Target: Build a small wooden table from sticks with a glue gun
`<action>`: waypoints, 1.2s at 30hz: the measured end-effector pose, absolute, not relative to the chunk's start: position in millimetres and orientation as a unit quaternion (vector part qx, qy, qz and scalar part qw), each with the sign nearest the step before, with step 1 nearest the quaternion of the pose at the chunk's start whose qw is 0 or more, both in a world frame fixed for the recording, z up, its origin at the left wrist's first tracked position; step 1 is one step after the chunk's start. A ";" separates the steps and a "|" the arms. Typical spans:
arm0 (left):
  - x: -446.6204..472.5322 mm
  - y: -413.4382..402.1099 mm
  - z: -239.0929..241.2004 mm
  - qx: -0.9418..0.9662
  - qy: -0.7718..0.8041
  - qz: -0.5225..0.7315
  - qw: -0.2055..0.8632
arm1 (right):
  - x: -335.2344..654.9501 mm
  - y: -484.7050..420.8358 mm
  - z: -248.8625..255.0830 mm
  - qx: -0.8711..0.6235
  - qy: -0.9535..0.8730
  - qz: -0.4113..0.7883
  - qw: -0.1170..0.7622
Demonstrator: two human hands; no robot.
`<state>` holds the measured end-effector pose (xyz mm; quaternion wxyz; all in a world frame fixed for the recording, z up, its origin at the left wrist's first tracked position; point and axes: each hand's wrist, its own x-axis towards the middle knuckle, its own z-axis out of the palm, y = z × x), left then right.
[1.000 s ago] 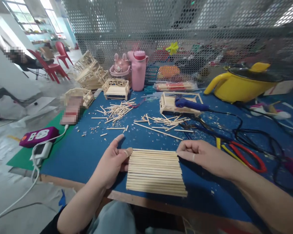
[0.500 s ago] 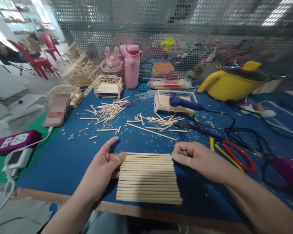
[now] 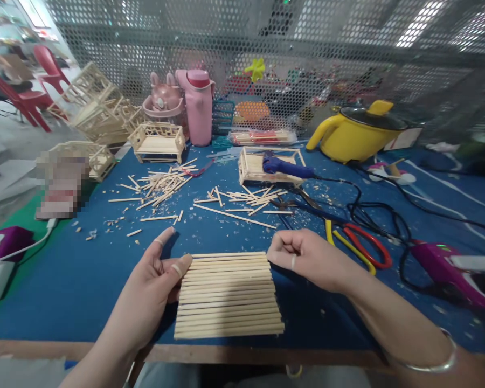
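A flat panel of wooden sticks (image 3: 228, 296), laid side by side in rows, is tilted above the table's front edge. My left hand (image 3: 157, 277) grips its far left corner, thumb on top and forefinger stretched out. At the far right corner my right hand (image 3: 299, 253) has its thumb and forefinger pinched at the end of the top stick. Both hands have pale wraps on some fingers. Beyond them lie a pile of loose sticks (image 3: 165, 186) and a smaller scatter of sticks (image 3: 246, 200). A blue glue gun (image 3: 286, 166) rests on a small stick-built frame (image 3: 248, 171).
Red-and-yellow-handled pliers (image 3: 367, 245) and black cords lie right of my right hand. Farther back stand a yellow pot (image 3: 355, 134), a pink bottle (image 3: 199, 110) and a small wooden bench model (image 3: 157, 143). A perforated metal screen (image 3: 145, 32) closes the back.
The view has swung to the right, so everything sits farther left in the picture. Both hands keep their places at the panel's far corners.
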<state>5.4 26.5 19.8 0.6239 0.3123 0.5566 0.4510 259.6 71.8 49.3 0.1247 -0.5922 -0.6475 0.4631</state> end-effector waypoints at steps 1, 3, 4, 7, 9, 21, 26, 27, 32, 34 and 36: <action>5.5 26.4 19.5 0.312 0.558 0.452 0.622 | 260.0 71.9 48.7 -0.591 -0.649 0.463 0.125; 5.8 26.5 19.9 0.309 0.558 0.458 0.619 | 261.3 72.0 47.3 -0.591 -0.655 0.456 0.121; 5.8 26.6 20.5 0.306 0.554 0.462 0.621 | 262.1 72.0 46.6 -0.593 -0.658 0.448 0.117; 5.1 27.3 22.6 0.267 0.538 0.474 0.644 | 264.9 72.4 44.4 -0.601 -0.673 0.419 0.105; 3.8 27.8 23.3 0.234 0.526 0.479 0.663 | 266.5 73.2 43.1 -0.597 -0.679 0.416 0.098; 1.5 26.4 21.0 0.306 0.525 0.472 0.638 | 265.4 73.6 48.0 -0.582 -0.706 0.397 0.071; 2.5 24.9 18.2 0.310 0.558 0.459 0.618 | 264.4 71.6 51.1 -0.554 -0.724 0.406 0.072; 2.8 24.8 17.7 0.313 0.563 0.457 0.613 | 263.9 71.1 51.4 -0.549 -0.728 0.403 0.075; 2.9 24.0 12.6 0.340 0.583 0.448 0.587 | 262.3 67.8 52.0 -0.529 -0.751 0.381 0.108; 0.4 23.1 11.6 0.359 0.594 0.441 0.569 | 264.9 66.8 52.3 -0.526 -0.754 0.374 0.123; -4.2 21.8 14.6 0.386 0.621 0.438 0.523 | 268.6 65.9 53.8 -0.531 -0.752 0.363 0.142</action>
